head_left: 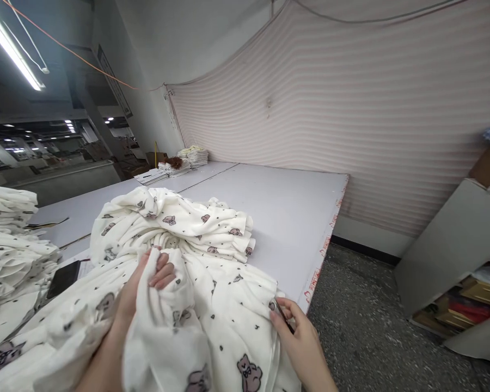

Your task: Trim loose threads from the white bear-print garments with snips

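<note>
White fleecy fabric with a print of brown bears (249,373) lies in heaped folds across the near part of the table. My left hand (161,269) is closed around a bunched part of it, in front of a gathered pile (196,218). At the cloth's right edge, my right hand (300,329) pinches a small dark tool (285,317). Its kind cannot be made out because the fingers cover most of it. The fingertips of that hand are at the fabric edge.
More of the printed fabric (12,256) is stacked at left, beside a black phone-like object (64,279). Folded white cloths (194,156) stand at the table's (265,190) far end. A grey cabinet (445,245) is on the right, and striped sheeting (351,109) covers the wall.
</note>
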The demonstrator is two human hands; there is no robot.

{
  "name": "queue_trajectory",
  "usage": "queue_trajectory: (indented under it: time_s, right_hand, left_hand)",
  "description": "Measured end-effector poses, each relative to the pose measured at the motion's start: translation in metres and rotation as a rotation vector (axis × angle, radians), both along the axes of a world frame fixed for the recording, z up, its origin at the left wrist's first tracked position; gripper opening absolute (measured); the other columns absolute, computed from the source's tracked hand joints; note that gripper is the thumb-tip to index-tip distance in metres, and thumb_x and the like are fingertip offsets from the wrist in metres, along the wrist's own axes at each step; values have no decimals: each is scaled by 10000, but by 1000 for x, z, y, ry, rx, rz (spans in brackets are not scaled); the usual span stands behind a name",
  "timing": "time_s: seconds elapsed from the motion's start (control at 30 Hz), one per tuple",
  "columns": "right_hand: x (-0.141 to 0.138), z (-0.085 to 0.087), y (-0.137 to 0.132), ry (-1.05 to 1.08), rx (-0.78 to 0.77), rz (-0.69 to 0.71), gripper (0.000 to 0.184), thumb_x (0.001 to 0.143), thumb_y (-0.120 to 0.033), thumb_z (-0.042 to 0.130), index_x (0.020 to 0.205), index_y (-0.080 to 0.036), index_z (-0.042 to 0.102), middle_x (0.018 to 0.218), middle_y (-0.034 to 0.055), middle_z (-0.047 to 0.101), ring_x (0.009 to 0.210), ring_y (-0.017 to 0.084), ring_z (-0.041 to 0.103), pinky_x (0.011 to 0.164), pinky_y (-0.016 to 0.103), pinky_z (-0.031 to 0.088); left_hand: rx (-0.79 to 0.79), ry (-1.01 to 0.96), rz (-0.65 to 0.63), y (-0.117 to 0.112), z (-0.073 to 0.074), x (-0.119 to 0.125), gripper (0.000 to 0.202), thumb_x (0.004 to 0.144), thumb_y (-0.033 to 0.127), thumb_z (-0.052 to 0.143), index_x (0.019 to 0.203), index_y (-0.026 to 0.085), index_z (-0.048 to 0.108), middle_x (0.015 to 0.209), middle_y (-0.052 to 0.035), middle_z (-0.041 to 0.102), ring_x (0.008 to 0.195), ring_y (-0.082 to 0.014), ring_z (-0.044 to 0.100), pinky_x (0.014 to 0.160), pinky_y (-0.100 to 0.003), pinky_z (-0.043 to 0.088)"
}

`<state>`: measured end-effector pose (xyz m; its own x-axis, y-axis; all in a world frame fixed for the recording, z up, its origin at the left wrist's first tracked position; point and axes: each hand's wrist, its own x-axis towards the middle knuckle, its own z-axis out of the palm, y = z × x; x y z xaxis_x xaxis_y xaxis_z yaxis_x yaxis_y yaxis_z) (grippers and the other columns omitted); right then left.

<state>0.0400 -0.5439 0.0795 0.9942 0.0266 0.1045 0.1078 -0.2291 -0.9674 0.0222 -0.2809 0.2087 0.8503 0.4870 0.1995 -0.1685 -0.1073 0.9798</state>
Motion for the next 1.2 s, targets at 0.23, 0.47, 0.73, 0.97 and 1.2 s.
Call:
queue_trajectory:
  time_s: [0.23,0.47,0.73,0.97,1.2]
  right_hand:
    - [-12,7,25,-53,197,128,278,873,-436,567,846,-180,671,809,53,699,775,207,666,656,233,520]
    - [-14,-9,8,-28,82,-30,308,832,-408,585,1066,-208,596,779,10,598,688,183,641,628,247,509]
    - [22,4,23,35,-324,-46,524,831,-377,540,1307,-170,468,882,43,638,742,225,641,639,304,486]
    - [14,15,33,-68,-144,124,183,826,-185,474,898,-220,639,875,29,607,799,201,582,657,255,424]
    - [1,22,38,15,182,252,181,866,-256,496,700,-191,531,697,-28,461,688,148,459,615,220,371]
  left_hand:
    - [545,255,-570,-66,-31,-5,265,712,260,735,977,262,714,973,-57,709,905,-258,650,755,-317,515]
    - [891,207,-467,-63,-35,-16,123,847,171,509,905,235,597,874,-28,606,799,-205,608,704,-296,489]
    - [627,-53,-38,-32,-25,-42,289,871,311,560,624,216,444,1169,-69,571,1003,-246,593,897,-397,476]
    - [877,661,-403,-31,-8,-38,353,825,429,567,1139,268,564,923,-62,692,941,-304,634,839,-464,473]
    - [1453,514,-274,-69,-61,-39,367,799,272,585,1154,180,556,1047,-137,632,739,-285,669,604,-367,514]
